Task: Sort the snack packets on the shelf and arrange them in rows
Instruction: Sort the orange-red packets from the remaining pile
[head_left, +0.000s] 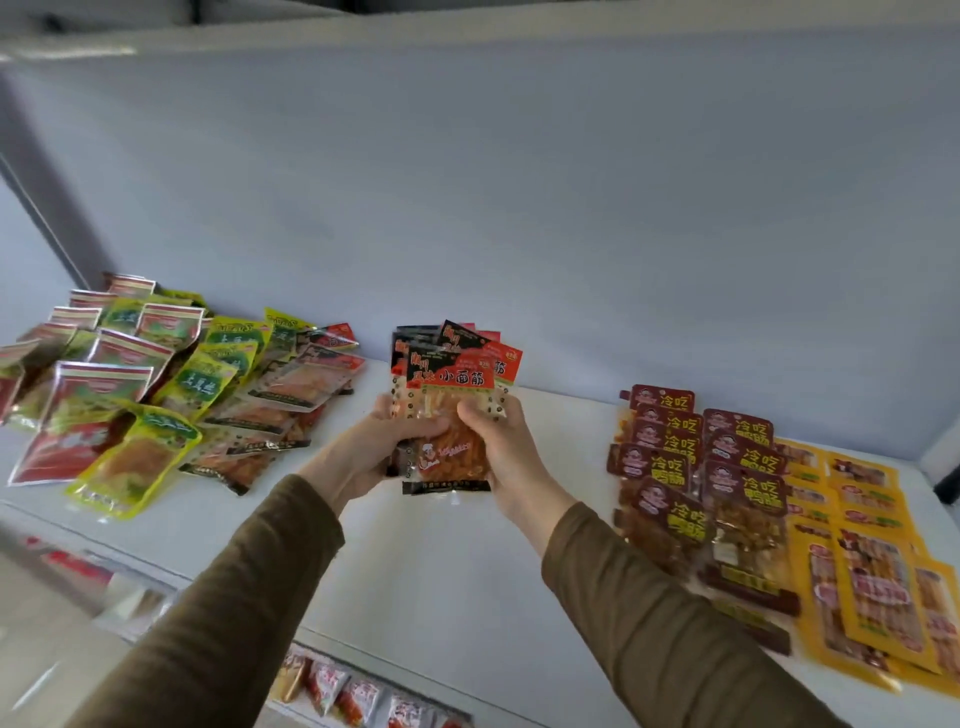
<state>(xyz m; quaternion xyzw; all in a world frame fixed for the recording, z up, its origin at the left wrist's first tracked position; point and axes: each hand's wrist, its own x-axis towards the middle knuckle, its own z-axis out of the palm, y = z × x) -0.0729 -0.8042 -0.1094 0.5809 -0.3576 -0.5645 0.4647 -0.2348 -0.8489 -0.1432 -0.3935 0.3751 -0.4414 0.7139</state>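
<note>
Now red pkts (451, 395) betw. both hands (447, 447)

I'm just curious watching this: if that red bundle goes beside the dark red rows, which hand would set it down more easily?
Probably the right hand. It grips the red packets on the side nearer the dark red rows; the left hand would have to cross over.
</note>
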